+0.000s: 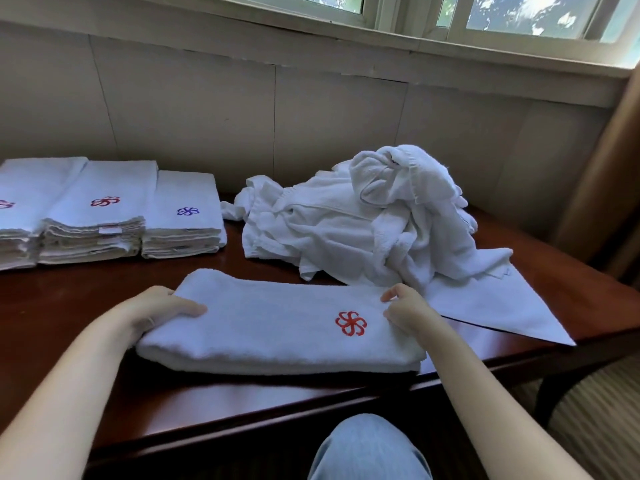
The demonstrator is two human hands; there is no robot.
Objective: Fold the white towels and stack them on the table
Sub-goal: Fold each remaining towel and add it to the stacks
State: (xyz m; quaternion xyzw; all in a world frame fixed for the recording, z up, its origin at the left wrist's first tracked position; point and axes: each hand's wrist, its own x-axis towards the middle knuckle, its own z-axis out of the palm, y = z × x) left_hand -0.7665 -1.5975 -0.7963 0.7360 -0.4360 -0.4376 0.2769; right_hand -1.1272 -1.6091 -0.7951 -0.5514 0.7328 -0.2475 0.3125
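Head view: a folded towel with a red emblem lies near the front edge of the table. The left hand grips its left end, thumb on top. The right hand pinches its right end with curled fingers. Folded stacks sit far left, and a loose pile lies behind.

Dark table: towel stacks, towel heap

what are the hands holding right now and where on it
Both hands hold the folded towel with the red logo: the left hand grips its left end, thumb on top; the right hand grips its right end.
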